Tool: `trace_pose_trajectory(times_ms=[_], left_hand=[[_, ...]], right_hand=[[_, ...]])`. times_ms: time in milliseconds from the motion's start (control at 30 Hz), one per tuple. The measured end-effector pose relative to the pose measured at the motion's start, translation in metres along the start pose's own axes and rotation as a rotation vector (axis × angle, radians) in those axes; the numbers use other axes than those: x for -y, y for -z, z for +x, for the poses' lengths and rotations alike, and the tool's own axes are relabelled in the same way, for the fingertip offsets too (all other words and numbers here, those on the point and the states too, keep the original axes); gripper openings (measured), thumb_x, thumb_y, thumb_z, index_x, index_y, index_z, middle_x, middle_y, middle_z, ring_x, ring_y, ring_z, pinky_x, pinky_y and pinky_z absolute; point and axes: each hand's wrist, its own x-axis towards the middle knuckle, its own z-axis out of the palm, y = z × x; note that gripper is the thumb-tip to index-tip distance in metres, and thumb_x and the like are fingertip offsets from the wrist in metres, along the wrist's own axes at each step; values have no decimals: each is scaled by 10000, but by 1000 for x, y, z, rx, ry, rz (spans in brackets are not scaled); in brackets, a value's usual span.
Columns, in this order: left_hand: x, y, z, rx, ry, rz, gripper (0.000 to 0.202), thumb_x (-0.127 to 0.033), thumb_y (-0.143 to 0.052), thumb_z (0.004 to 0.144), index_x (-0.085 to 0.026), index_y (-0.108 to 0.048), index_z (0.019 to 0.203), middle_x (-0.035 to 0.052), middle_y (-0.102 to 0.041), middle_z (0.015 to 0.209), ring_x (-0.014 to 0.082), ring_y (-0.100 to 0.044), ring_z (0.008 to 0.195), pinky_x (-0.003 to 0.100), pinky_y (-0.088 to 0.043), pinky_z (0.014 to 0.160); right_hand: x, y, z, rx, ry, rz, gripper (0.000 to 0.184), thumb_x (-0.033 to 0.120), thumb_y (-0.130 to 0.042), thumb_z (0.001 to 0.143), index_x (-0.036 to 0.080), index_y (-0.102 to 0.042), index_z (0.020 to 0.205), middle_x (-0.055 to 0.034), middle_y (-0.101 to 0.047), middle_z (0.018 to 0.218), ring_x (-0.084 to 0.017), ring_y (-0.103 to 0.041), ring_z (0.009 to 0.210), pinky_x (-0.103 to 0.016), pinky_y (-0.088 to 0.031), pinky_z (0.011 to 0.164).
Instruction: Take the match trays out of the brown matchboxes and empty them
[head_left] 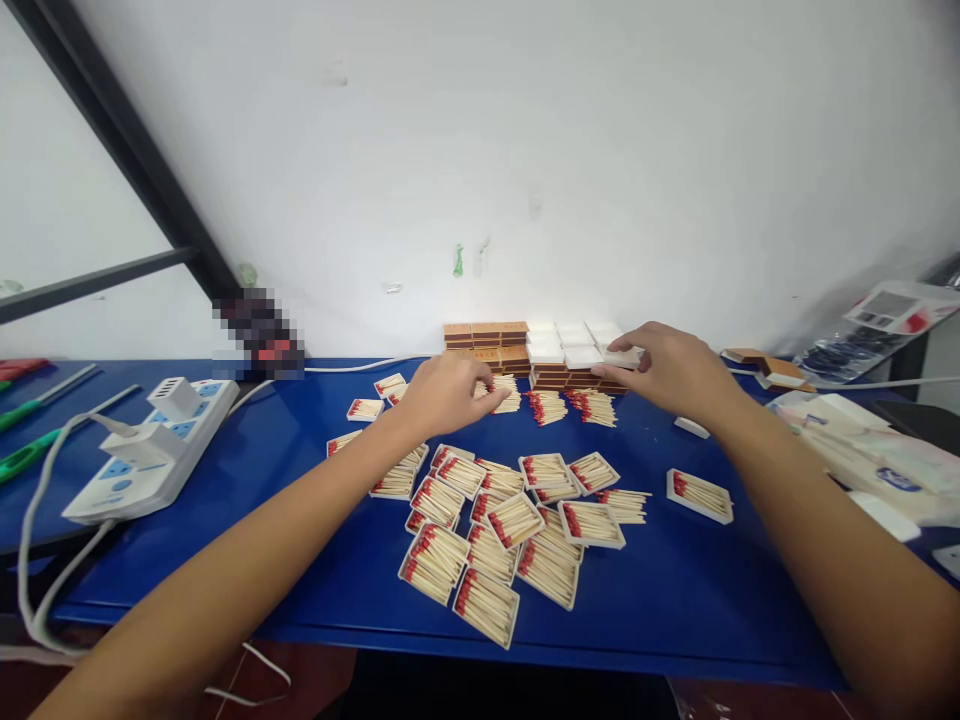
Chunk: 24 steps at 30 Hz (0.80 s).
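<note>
My left hand [448, 394] reaches over the blue table [675, 590], fingers curled onto a small pile of red-tipped matches [507, 395] near the stack of brown matchbox sleeves [487, 342]. My right hand [670, 370] pinches a white matchbox [619, 355] at the edge of the white box stack [570, 345] by the wall. Several open trays filled with matches [495, 530] lie spread in front of me. Loose match heaps [570, 406] lie just below the stacks. One filled tray [700, 494] sits apart on the right.
A white power strip [150, 445] with a plugged adapter and cables lies at the left. Green-handled tools [30, 430] rest at the far left. Plastic packets and white boxes [862, 440] crowd the right edge. The white wall stands directly behind the stacks.
</note>
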Motion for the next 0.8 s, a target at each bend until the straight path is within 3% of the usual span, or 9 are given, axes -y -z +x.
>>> trace_pose_trajectory(times_ms=[167, 333, 600, 800], left_hand=[[-22, -10, 53, 45, 35, 94, 473, -601, -675, 959, -174, -794, 797, 117, -754, 802, 240, -658, 744, 343, -400, 636], [-37, -24, 77, 18, 21, 127, 476, -567, -667, 987, -149, -804, 806, 139, -755, 801, 268, -689, 795, 366, -483, 726], [-42, -26, 81, -19, 28, 144, 409, -523, -681, 980, -153, -819, 873, 142, -781, 864, 271, -700, 827, 359, -498, 746], [-31, -4, 52, -7, 38, 100, 416, -547, -657, 974, -181, -815, 852, 103, -734, 717, 241, -663, 748, 355, -475, 702]], right_hand=[[11, -8, -2, -51, -32, -54, 347, 545, -638, 978, 228, -769, 1032, -125, -743, 1137, -297, -702, 904, -398, -489, 706], [11, -4, -2, -37, -30, -60, 328, 509, -648, 980, 222, -749, 1102, -128, -719, 1158, -302, -695, 911, -397, -472, 695], [9, -1, 1, -11, -34, -8, 257, 445, -660, 997, 223, -741, 1098, -124, -702, 1160, -296, -675, 906, -390, -439, 709], [21, 8, 1, -44, -45, 49, 237, 413, -671, 989, 215, -743, 1097, -138, -698, 1161, -297, -667, 925, -398, -453, 752]])
